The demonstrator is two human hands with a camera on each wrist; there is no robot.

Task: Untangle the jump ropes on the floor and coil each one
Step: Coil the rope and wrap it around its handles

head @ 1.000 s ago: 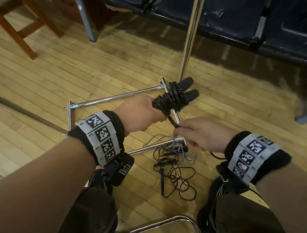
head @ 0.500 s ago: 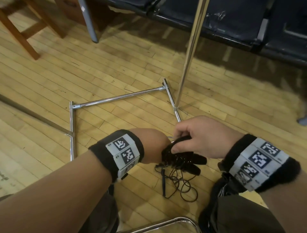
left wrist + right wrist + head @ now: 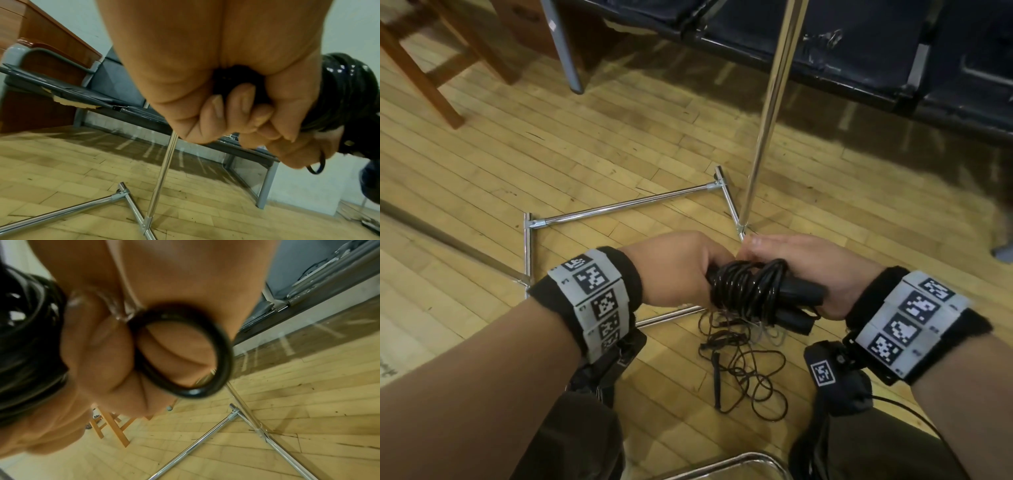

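A black jump rope is wound into a tight coil around its two black handles, held in the air between my hands. My left hand grips the coil's left end with curled fingers; the glossy coil shows beside it. My right hand holds the right side, and a loop of the black rope sticks out between its fingers. Below on the floor lies a tangle of thin dark rope with a slim black handle and some grey cord.
A chrome tube frame lies on the wooden floor with an upright chrome pole. A dark bench runs along the back, wooden chair legs stand at the far left, and a chrome chair rail is near my knees.
The coiled rope came down from near the pole toward me. My right hand moved from pinching the rope's tail to holding the coil's right side with a loop of rope between its fingers.
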